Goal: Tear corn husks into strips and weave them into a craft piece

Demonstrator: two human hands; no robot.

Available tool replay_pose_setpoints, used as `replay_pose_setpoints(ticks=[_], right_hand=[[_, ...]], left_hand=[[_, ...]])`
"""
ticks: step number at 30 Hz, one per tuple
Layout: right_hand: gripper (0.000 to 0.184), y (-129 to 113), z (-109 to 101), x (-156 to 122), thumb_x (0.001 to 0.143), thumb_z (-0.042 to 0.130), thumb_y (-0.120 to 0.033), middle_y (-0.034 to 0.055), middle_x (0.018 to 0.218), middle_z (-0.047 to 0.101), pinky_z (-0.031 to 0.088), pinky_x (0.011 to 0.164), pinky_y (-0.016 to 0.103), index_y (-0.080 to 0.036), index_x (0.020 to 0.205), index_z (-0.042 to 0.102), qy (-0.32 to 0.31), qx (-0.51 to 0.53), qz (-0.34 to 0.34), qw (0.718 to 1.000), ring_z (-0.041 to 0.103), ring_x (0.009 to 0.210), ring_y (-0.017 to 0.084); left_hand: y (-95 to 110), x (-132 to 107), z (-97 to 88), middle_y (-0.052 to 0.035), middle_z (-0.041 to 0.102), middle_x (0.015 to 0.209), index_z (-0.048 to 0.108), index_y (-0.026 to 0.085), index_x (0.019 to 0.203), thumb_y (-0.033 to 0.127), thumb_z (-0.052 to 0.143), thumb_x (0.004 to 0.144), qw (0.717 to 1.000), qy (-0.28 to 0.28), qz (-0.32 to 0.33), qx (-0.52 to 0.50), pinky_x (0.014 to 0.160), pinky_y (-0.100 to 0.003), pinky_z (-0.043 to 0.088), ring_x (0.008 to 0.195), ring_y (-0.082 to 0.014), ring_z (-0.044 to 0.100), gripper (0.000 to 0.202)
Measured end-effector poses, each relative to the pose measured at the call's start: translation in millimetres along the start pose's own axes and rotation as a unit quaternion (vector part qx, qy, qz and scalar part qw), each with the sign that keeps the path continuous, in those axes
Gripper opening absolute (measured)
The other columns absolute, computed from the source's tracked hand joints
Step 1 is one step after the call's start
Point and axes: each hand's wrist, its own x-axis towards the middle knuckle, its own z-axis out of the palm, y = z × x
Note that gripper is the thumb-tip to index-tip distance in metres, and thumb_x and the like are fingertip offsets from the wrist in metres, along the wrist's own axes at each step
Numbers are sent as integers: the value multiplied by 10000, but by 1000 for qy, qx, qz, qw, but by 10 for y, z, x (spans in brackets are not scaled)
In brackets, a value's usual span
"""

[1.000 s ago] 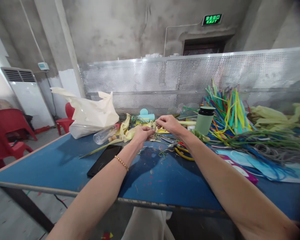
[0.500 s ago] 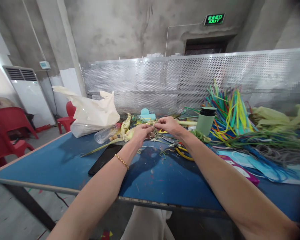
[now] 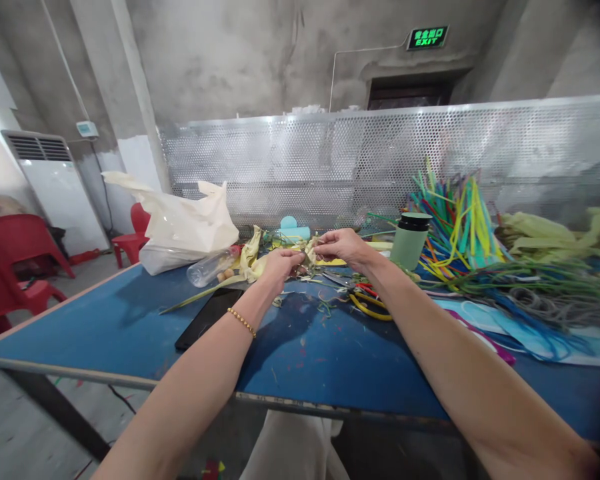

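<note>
Slightly toward three o'clock, the right hand point(image 3: 344, 245) has drawn away from the left hand point(image 3: 281, 265), so a gap shows where their fingertips nearly met half a second ago. Between the two hands sits a pale husk-like piece point(image 3: 310, 252), raised just above the far half of the blue counter point(image 3: 300, 373). Left thumb and fingers are pinched nearly closed on its near-left edge. On the right, the fingertips are bunched close together against its other side; whether they grip it or only touch it I cannot tell.

Taking the hands as the clock's centre, a larger pale husk point(image 3: 251, 262) lies just beside them at nine o'clock, with a clear bottle point(image 3: 213, 268) on its side beyond it. Toward eight o'clock is a dark phone point(image 3: 207, 319), near the left forearm. Yellow-handled scissors or pliers point(image 3: 371, 312) lie at four o'clock. At three o'clock a green container point(image 3: 410, 241) with a black collar stands upright, and past it rises a bundle of coloured strips point(image 3: 473, 230).
</note>
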Motion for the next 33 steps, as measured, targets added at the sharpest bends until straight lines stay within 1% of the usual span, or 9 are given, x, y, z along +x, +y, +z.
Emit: replay_pose_setpoints(ticks=[5, 10, 13, 15, 18, 24, 28, 33], right_hand=[[229, 2, 53, -9, 589, 788, -276, 5, 554, 599, 417, 468, 204, -114, 653, 638, 12, 20, 15, 1000, 506, 486, 75], [205, 16, 119, 2, 594, 791, -240, 3, 550, 593, 424, 438, 186, -111, 657, 645, 34, -2, 30, 999, 517, 490, 78], [158, 5, 140, -2, 632, 758, -208, 10, 544, 598, 414, 416, 180, -115, 648, 631, 34, -10, 38, 999, 526, 486, 83], [136, -6, 143, -7, 652, 728, -182, 8, 531, 592, 406, 406, 181, -123, 623, 610, 38, -18, 41, 998, 517, 468, 81], [143, -14, 133, -12, 652, 701, -154, 1, 505, 575, 402, 403, 185, -132, 582, 579, 41, -33, 34, 998, 488, 440, 73], [83, -13, 111, -18, 650, 629, -107, -2, 502, 569, 400, 414, 183, -131, 588, 579, 38, -53, 28, 998, 473, 440, 68], [110, -37, 121, -30, 653, 576, -73, 5, 509, 578, 399, 422, 191, -135, 562, 564, 47, -74, 28, 996, 481, 440, 72], [133, -43, 115, -38, 659, 566, -69, 6, 505, 585, 395, 417, 194, -142, 549, 552, 49, -87, 31, 995, 474, 428, 72]], left_hand=[[-26, 5, -5, 10, 550, 518, 615, 120, 625, 175, 728, 633, 1000, 3, 6, 13, 409, -202, 257, 437, -87, 526, 126], [-43, -3, -2, 15, 540, 500, 611, 122, 602, 192, 733, 627, 999, -8, 28, 25, 420, -200, 259, 431, -76, 499, 143], [-34, -12, 2, 17, 537, 493, 616, 124, 603, 195, 724, 636, 999, -19, 34, 29, 421, -203, 256, 414, -66, 468, 133], [-26, -17, 4, 16, 545, 501, 626, 126, 616, 198, 726, 636, 999, -21, 32, 29, 427, -206, 266, 420, -69, 471, 124], [-23, -16, 4, 10, 567, 527, 644, 125, 642, 197, 736, 629, 999, -17, 25, 29, 441, -210, 288, 442, -78, 496, 118], [-17, -21, 2, 6, 568, 512, 652, 124, 640, 202, 734, 642, 999, -4, 19, 49, 447, -207, 304, 438, -77, 492, 113], [1, -35, 8, 5, 562, 497, 643, 118, 633, 207, 731, 647, 999, -11, 16, 51, 437, -202, 302, 420, -69, 472, 126], [-8, -24, 2, 3, 560, 497, 636, 116, 624, 202, 728, 647, 999, -14, 21, 49, 438, -202, 301, 419, -69, 469, 128]])
